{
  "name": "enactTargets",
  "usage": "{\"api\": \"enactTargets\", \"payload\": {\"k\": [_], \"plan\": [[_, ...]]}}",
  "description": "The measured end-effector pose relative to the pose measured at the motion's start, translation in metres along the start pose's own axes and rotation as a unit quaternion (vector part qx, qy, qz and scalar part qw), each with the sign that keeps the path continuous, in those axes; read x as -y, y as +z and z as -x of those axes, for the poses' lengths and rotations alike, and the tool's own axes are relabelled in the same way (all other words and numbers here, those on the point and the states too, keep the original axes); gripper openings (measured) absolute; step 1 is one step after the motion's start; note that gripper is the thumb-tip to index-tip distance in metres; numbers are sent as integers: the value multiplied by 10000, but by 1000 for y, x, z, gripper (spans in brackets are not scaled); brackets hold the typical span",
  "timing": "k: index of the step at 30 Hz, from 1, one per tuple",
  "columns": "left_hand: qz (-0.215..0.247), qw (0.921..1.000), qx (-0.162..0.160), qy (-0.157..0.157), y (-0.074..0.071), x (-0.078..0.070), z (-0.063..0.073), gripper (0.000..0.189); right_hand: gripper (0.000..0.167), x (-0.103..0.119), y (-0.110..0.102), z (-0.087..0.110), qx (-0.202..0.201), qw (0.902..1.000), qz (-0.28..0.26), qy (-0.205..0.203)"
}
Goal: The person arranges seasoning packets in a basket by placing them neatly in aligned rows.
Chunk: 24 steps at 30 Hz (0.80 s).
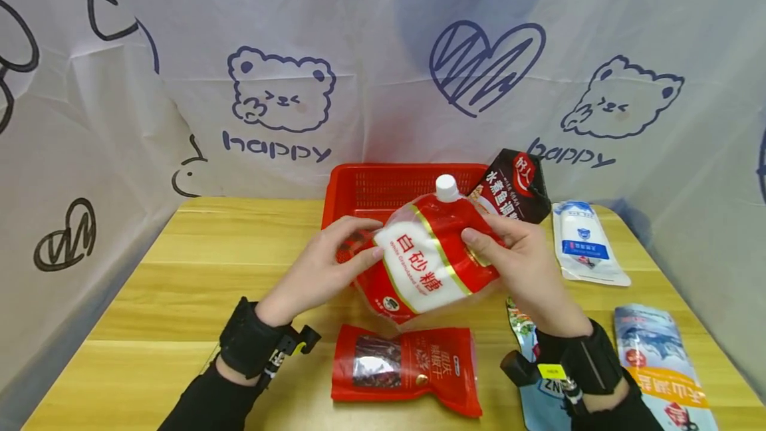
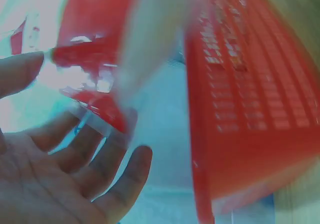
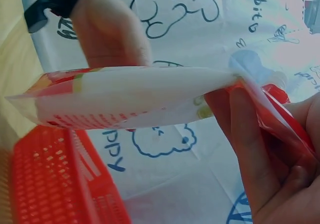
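Note:
A red and white bag of white granulated sugar with a white screw cap is held up tilted before me. My right hand grips its right side, thumb on the front and fingers behind, as the right wrist view also shows. At its left edge my left hand holds it between thumb and fingers; in the left wrist view these fingers are spread loosely beneath the bag. Behind the bag stands a red plastic basket, partly hidden by it. Below lies a red packet of dried chillies.
A dark seasoning packet rises at the basket's right end. On the right lie a white pouch and a blue and orange bag. My right wrist partly covers a light blue packet. A printed cloth hangs behind the table.

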State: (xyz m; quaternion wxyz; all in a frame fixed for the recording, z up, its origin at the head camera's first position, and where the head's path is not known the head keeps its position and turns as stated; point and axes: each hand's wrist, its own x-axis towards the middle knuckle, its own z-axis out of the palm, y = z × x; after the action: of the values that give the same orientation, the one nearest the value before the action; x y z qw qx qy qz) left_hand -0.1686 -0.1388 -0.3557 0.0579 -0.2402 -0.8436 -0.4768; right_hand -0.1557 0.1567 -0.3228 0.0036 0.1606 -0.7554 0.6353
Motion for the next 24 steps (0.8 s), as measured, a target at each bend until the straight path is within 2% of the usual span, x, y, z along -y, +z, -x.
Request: {"api": "enactTargets", "payload": {"k": [5, 11, 14, 18, 21, 24], "plan": [[-378, 9986, -149, -331, 0, 3, -2, 63, 50, 9, -11, -10, -370, 9993, -90, 57], [-924, 9941, -40, -570, 3, 9, -3, 67, 56, 15, -21, -24, -832, 9962, -213, 102], [-1349, 9895, 220, -475, 5, 13, -3, 55, 57, 16, -25, -32, -1017, 9947, -38, 148], [-1845, 9813, 529, -166, 7, 17, -2, 34, 57, 16, -28, -41, -1132, 9923, 446, 234], [-1976, 9785, 584, 30, 8, 19, -1, 26, 56, 16, -29, -48, -1165, 9891, 855, 267], [-1941, 9791, 599, 40, 8, 19, -1, 22, 54, 14, -29, -55, -1154, 9859, 1177, 297]]}}
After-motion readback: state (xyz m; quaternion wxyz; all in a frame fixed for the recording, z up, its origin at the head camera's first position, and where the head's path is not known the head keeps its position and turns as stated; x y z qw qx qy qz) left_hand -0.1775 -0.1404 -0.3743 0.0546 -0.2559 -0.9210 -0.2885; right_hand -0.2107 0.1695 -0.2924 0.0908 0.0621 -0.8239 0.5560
